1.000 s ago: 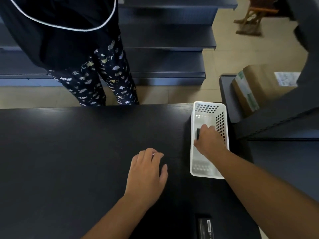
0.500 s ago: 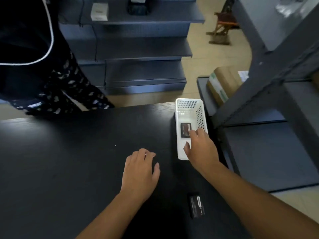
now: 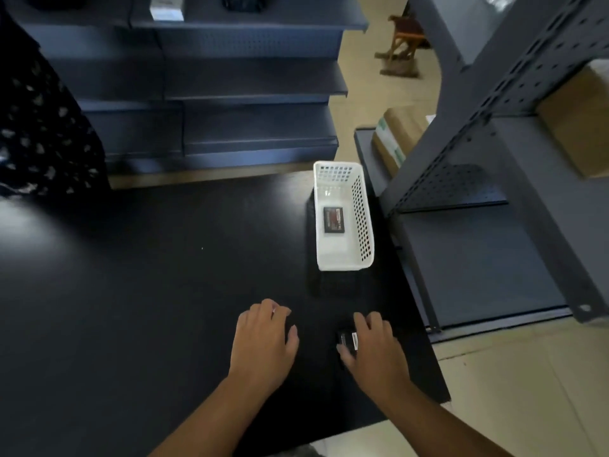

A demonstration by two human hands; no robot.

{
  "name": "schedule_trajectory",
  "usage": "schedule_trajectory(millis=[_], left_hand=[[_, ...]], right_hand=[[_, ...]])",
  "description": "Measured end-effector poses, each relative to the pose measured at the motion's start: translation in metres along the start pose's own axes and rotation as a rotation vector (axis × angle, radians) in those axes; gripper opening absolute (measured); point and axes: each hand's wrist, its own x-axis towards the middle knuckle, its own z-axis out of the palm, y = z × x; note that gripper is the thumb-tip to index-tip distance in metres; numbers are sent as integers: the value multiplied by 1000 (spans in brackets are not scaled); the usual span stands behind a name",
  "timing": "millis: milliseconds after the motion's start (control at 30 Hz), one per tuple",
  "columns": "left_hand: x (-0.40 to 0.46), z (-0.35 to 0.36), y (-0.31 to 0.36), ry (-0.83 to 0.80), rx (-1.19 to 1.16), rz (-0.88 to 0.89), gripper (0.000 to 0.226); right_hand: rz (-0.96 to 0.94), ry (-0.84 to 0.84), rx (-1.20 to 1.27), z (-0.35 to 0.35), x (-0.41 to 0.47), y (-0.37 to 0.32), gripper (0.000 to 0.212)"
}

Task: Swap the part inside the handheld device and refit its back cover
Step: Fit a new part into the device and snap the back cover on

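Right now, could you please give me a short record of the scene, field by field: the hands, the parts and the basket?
surface: black table
left hand: palm down on the table, holding nothing that shows
right hand: closing around a small black part on the table, not lifted
basket: white, at the table's far right edge
basket contents: one dark flat part, label up
handheld device: not identifiable in view
bystander: patterned clothing at far left

Hands: two [image 3: 263,341] [image 3: 375,351]; batteries: two [image 3: 333,220] [image 3: 348,339]; basket: one [image 3: 362,219].
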Motion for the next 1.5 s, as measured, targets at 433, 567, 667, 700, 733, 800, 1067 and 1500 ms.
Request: schedule_trajectory(millis=[433,567,667,700,733,800,1067,1500], left_hand=[[-27,4,-21,12,2,-92,36],[-41,-5,-33,43,19,-122,38],[-59,-18,-43,85,50,-155,38],[-68,-24,-48,96,67,-162,38],[-76,-31,-55,109,83,-172,38],[-94,-44,-70,133,113,-209,38],[-185,-98,-156,226,136,-306,49],[-327,-181,-358,315,107,-305,66]], right_hand=[[97,-83,125,34,-2,-3,53],[75,-117,136,21,-5,-17,52],[-2,-104,155,-3,-6,-42,52],[-37,-95,162,-13,-8,-54,53],[-74,-86,163,-22,-11,-67,54],[-142,-76,148,-40,-18,-94,54],[-316,-105,71,-94,-73,-225,49],[-338,-128,116,-83,-171,-474,43]])
